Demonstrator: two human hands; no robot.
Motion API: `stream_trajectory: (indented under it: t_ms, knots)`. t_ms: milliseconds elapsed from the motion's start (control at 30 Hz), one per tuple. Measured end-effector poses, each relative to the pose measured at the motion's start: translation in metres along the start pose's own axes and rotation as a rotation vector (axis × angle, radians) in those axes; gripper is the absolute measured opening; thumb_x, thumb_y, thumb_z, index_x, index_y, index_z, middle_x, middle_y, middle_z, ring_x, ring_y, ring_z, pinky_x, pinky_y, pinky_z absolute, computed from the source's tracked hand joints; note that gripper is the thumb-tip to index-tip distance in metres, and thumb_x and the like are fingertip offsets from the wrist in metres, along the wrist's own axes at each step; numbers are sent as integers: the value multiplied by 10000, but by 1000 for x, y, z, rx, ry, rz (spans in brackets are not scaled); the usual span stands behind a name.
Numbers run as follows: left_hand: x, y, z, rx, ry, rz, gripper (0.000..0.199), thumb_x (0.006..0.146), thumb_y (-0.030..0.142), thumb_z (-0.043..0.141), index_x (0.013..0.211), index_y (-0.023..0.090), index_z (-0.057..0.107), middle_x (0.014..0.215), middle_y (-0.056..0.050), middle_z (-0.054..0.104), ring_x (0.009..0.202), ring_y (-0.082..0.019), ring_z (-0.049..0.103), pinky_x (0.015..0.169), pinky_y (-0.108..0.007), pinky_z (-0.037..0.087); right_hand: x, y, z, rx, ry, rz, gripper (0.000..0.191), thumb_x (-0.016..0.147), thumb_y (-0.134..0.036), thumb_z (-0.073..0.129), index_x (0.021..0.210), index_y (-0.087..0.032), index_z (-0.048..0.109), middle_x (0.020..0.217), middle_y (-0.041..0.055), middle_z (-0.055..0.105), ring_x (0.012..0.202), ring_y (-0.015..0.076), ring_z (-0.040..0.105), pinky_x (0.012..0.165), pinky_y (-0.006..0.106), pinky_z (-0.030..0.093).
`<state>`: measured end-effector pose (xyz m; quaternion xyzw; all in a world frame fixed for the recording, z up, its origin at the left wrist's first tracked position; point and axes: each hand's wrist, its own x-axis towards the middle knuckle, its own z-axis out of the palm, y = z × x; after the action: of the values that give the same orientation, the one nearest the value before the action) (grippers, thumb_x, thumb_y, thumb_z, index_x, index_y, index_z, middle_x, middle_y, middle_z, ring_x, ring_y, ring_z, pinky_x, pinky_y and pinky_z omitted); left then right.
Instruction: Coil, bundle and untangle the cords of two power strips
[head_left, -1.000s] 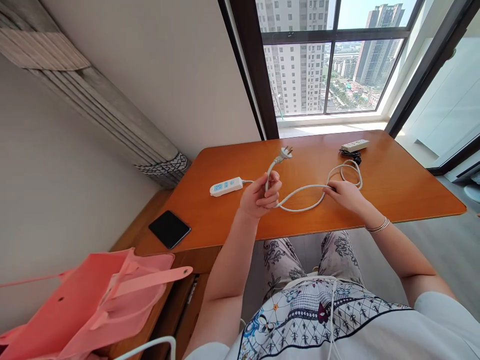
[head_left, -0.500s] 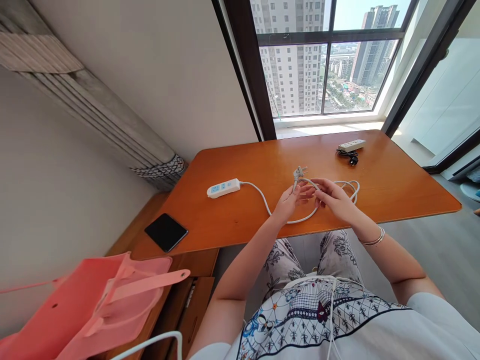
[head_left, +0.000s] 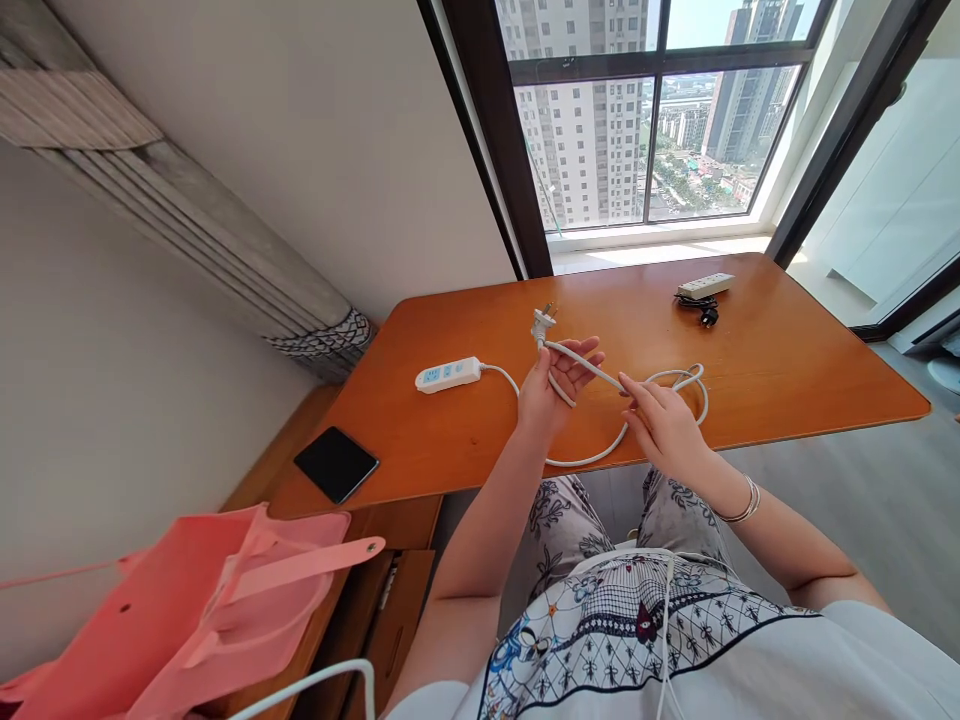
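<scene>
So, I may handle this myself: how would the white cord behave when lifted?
The white cord would probably flex yet spring a little, as it bends in smooth, wide curves. Its plug, thicker than the cord, may swing if left hanging. Lifting might also tug the power strip it appears joined to.

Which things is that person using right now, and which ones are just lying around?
In use, it seems:
- white cable, in both hands
- its plug
- blue-socketed power strip

Just lying around:
- black tablet
- pink bag
- other power strip
- black cord
</scene>
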<state>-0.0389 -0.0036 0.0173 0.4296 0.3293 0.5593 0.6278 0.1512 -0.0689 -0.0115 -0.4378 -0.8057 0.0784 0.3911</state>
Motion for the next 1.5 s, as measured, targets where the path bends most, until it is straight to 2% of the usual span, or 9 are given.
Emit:
stream_trajectory:
  t_ms: [233,367,500,700,867,1000,1200,1333,1500]
  knots:
    - [-7,-6,14,-24,-130,-67,545,933,643,519,1187,177,640,1090,-143,776,1024,-289,749,942,-438,559,4,0,-1,-151,-97,-14,373,1067,-312,346,1196,-193,675,849,97,704,742,223,624,711,352,441]
    - [-14,-2,28,-85,-100,-128,417,951,609,541,907,200,608,751,-29,690,704,-170,692,766,-338,573,5,-11,7,-116,-226,-30,308,1059,-316,394,1055,-191,676,838,84,679,709,196,606,654,317,406]
    - [-17,9,20,-283,-163,-216,497,1017,553,442,671,205,364,498,71,305,365,-70,305,407,-194,336,5,-9,10,164,-223,39,255,980,-423,593,1115,-212,638,989,82,652,784,185,622,690,314,489]
    - [-17,3,0,-405,-189,-310,558,1033,607,247,631,222,220,452,89,73,334,-68,20,311,-184,131,19,4,19,801,-84,294,1074,701,-511,857,1574,-337,256,1400,126,461,1218,259,604,812,359,594]
    - [-14,7,-2,-398,-172,-313,553,1041,572,245,618,218,204,474,96,33,369,-62,-43,304,-172,91,33,15,14,1025,-87,497,733,758,-557,785,1398,-294,544,1188,75,618,998,206,670,752,315,569]
    - [-12,18,6,-359,-194,-371,527,1066,470,273,612,202,290,486,86,129,364,-63,73,334,-152,219,37,19,1,947,-73,491,372,849,-541,693,1013,-209,723,768,13,651,743,148,607,723,288,505]
    - [-13,32,1,-437,-61,-305,534,1074,487,257,621,204,239,510,96,65,375,-65,24,331,-153,125,28,27,-7,628,-216,383,482,848,-512,676,1226,-214,684,1105,88,730,840,184,648,724,309,510]
    - [-18,52,-15,-496,-1,-164,537,1071,526,191,636,211,177,524,98,0,403,-71,-53,329,-158,86,16,51,-25,281,-430,345,274,823,-449,718,903,-188,748,827,49,727,737,183,612,692,306,473]
    - [-23,70,-20,-526,32,68,539,1062,560,220,653,212,175,526,93,-1,416,-79,-63,331,-169,106,13,77,-41,470,-235,419,394,838,-588,653,755,-204,623,709,5,603,683,162,558,647,293,465]
